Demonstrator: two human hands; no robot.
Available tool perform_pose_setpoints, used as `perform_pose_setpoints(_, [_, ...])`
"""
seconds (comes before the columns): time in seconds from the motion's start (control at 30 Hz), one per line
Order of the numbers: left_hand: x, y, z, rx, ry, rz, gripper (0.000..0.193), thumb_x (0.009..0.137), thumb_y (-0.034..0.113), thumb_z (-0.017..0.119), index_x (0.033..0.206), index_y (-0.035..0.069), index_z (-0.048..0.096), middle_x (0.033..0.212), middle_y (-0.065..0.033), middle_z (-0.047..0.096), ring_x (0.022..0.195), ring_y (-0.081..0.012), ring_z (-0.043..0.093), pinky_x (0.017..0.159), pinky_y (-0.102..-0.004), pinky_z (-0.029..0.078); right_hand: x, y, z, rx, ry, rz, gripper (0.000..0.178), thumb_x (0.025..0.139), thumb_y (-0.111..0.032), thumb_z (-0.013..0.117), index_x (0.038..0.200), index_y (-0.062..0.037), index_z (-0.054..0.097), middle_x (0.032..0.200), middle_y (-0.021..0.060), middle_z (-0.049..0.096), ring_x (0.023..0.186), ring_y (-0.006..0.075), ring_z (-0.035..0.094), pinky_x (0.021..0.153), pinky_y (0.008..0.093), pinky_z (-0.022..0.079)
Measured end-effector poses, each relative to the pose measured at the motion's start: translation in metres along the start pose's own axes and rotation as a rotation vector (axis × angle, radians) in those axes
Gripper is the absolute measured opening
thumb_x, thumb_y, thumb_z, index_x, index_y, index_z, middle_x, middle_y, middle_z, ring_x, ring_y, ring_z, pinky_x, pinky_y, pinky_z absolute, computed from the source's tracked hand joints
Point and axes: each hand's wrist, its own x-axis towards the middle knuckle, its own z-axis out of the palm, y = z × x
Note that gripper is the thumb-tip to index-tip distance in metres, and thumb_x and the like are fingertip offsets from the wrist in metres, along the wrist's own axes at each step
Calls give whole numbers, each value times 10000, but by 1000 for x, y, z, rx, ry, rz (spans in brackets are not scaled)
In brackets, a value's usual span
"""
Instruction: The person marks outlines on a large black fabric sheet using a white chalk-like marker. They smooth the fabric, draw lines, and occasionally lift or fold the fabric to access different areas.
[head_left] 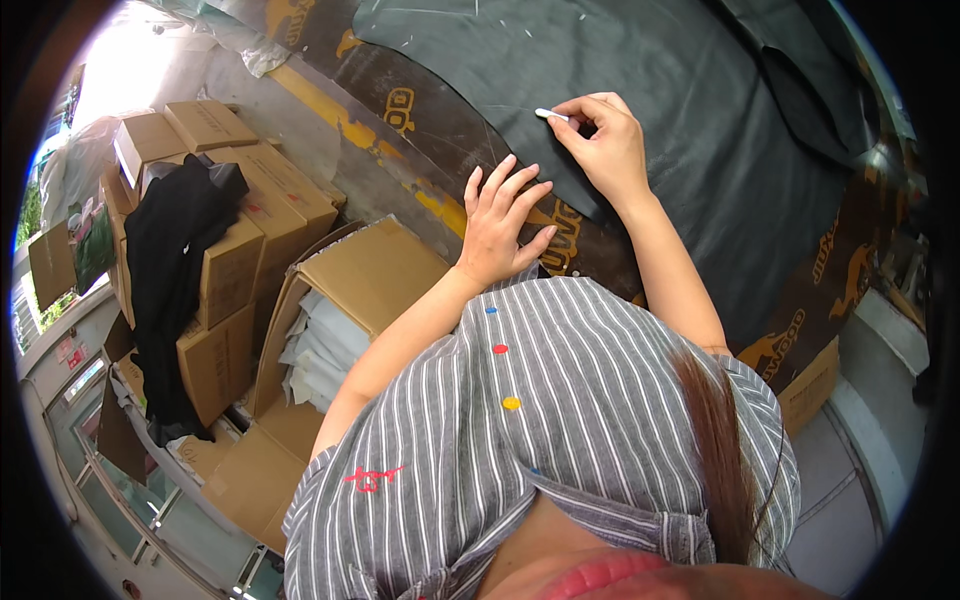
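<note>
A large sheet of dark green-grey leather (640,50) lies over a dark brown board (360,90) with yellow markings. Over the leather, my right hand (610,140) pinches a short white stick (550,114) with a rounded end, held nearly level by thumb and fingers. Whether its tip touches the leather I cannot tell. Just left of it, my left hand (497,220) is spread open, palm down, at the near edge of the board, its fingertips by the leather's curved edge. Faint pale lines and small white marks (475,6) show on the leather.
Stacked cardboard boxes (270,200) stand at left, with black cloth (180,250) draped over them. Closer in, an open carton (380,270) holds pale wrapped packets (325,345). A dark folded strip (800,100) lies at far right. Clear plastic (225,30) hangs at the board's far-left end.
</note>
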Motion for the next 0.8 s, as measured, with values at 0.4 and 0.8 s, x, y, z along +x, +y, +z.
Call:
perform_pose_setpoints(0.4, [-3,-1,2,-8,0,-15,521,824,363,729,1284,149,615,1375,-71,532,1420,-306,385,1180,-530,168,-19,-9,-9,-13,-168,-18,132,781,-165,763,854,-56,750,728,49,640,738,168,617,648,312,510])
perform_pose_setpoints(0.8, [-1,-1,0,-16,5,-3,515,820,347,737,1278,142,619,1377,-70,528,1418,-307,388,1176,-533,179,59,16,4,-150,39,-130,174,787,-200,751,863,-44,753,660,41,648,702,179,609,671,324,500])
